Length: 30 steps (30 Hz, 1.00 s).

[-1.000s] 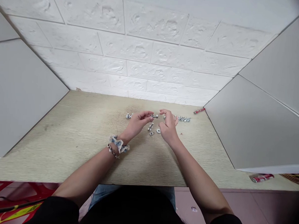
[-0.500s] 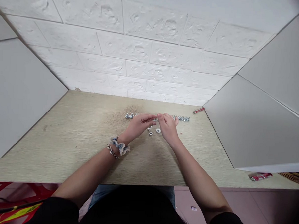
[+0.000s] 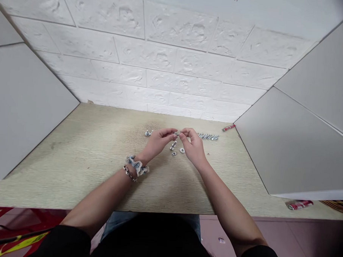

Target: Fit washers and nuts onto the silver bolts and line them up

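My left hand (image 3: 160,140) is closed in a pinch, thumb and forefinger meeting at the end of a small, thin metal bolt (image 3: 177,134). From the other side, my right hand (image 3: 192,146) pinches the same piece, and the fingertips cover most of it. Just below the fingers a larger silver bolt (image 3: 173,145) lies tilted on the table. Near it are a nut (image 3: 174,154) and a flat round washer (image 3: 182,150), the washer close to my right hand.
Along the back runs a row of hardware: bolts standing on their heads (image 3: 147,133) at left, several small screws (image 3: 209,137) at right. One red battery (image 3: 228,128) lies by the right panel (image 3: 296,141), another red battery (image 3: 299,205) near the front edge. A white brick-pattern wall (image 3: 159,75) closes the back.
My fingertips have shifted slightly, and the right fingers have bent into a clearer pinch. More of the larger bolt below them shows now. The view has moved a little.
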Available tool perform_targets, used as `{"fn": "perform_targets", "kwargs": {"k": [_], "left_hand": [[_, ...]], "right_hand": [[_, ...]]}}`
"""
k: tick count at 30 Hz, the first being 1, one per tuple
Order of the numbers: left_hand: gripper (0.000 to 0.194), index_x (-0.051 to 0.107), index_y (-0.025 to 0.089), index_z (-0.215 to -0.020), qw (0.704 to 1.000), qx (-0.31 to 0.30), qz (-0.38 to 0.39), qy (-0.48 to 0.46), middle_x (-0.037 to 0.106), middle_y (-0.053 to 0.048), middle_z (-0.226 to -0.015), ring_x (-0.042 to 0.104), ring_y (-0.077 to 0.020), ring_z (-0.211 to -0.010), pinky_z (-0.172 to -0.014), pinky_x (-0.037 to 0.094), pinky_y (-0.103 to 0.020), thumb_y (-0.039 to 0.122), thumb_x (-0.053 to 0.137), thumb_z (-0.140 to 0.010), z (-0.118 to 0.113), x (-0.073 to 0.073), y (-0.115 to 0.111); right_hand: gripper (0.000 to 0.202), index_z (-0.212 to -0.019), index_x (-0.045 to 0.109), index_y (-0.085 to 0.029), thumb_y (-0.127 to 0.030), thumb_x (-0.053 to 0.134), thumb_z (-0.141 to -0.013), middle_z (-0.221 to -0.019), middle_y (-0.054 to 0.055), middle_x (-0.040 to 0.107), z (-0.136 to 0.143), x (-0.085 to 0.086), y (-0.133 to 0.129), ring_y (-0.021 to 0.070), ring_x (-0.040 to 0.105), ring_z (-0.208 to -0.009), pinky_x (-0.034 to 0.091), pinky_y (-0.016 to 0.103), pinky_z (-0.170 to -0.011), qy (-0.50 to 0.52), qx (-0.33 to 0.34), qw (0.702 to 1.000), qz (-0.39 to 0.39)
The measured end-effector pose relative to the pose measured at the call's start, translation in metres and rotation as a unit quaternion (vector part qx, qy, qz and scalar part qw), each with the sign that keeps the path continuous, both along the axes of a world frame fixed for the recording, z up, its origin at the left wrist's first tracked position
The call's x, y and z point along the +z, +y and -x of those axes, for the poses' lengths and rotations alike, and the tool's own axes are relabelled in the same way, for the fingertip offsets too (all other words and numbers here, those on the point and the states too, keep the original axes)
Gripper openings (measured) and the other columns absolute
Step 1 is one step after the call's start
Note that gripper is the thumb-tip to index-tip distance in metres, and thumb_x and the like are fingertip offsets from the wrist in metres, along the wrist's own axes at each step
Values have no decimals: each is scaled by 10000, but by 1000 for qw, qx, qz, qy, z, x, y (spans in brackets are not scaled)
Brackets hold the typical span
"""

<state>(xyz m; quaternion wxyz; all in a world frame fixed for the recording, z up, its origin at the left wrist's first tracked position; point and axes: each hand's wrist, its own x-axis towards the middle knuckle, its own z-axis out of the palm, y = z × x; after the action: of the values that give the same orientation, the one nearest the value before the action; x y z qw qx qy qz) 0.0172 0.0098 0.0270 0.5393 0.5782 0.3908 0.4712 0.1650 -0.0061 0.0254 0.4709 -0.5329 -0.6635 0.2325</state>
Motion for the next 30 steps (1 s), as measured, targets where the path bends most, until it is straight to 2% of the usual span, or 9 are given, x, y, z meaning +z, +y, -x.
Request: {"fn": "perform_targets", "kwargs": {"k": [4,9,12,15,17,21,24,27,30], "left_hand": [[286,683,140,-896,1000,-4,11,-10,659,-38,-793,567,-147,-770,-787,430,-294,348,661,-701,2,-2,3],[287,685,139,-876,1000,-3,3,5,619,-19,-712,543,-134,-722,-757,419,-284,367,654,-705,3,-4,5],[308,679,140,-897,1000,4,5,-2,610,-14,-698,540,-130,-708,-756,422,-287,375,660,-699,3,-6,6],[344,670,141,-929,1000,20,10,-18,610,-12,-692,544,-131,-704,-764,430,-296,387,672,-688,3,-7,6],[358,666,140,-941,999,28,6,-28,614,-12,-693,550,-132,-709,-768,437,-299,390,676,-685,2,-7,6],[361,668,145,-970,999,48,-5,-18,639,-17,-709,574,-141,-730,-782,448,-302,380,669,-696,2,-4,2],[332,676,145,-968,999,48,-18,11,665,-30,-739,592,-153,-747,-778,459,-302,350,658,-707,1,-1,0],[285,685,146,-944,998,31,-37,32,687,-50,-849,604,-172,-820,-804,461,-303,315,646,-718,1,0,-2],[249,691,152,-927,997,17,-59,56,683,-60,-945,598,-184,-899,-845,447,-303,299,634,-734,1,0,-3]], "right_hand": [[138,-876,549,-208,-306,513,-786,-842,26,617,0,0,1,170,564,-842,421,326,-820,5,11,999,-40],[60,-777,546,-217,-206,487,-769,-910,35,599,1,-1,2,170,558,-935,412,335,-882,0,44,996,-81],[66,-814,540,-217,-211,515,-752,-962,47,582,2,-2,3,170,543,-982,406,338,-896,16,48,994,-95],[108,-828,534,-215,-272,559,-739,-1046,61,558,2,-1,1,188,505,-1047,394,352,-901,6,12,995,-101],[128,-736,534,-209,-334,556,-755,-929,41,577,1,1,-1,184,526,-952,396,345,-871,-9,-2,996,-85],[383,-568,508,-191,-454,438,-837,-607,-24,517,0,4,-3,130,505,-656,329,356,-908,-14,24,1000,-11],[462,-559,513,-186,-512,370,-853,-592,-24,530,1,3,-3,123,503,-636,317,343,-896,12,37,999,22],[512,-558,495,-188,-574,320,-845,-595,-10,532,0,1,-2,136,504,-648,365,295,-761,40,39,998,37],[523,-545,450,-190,-604,309,-832,-560,-17,484,0,1,-1,130,475,-610,356,273,-675,48,35,997,45]]}}
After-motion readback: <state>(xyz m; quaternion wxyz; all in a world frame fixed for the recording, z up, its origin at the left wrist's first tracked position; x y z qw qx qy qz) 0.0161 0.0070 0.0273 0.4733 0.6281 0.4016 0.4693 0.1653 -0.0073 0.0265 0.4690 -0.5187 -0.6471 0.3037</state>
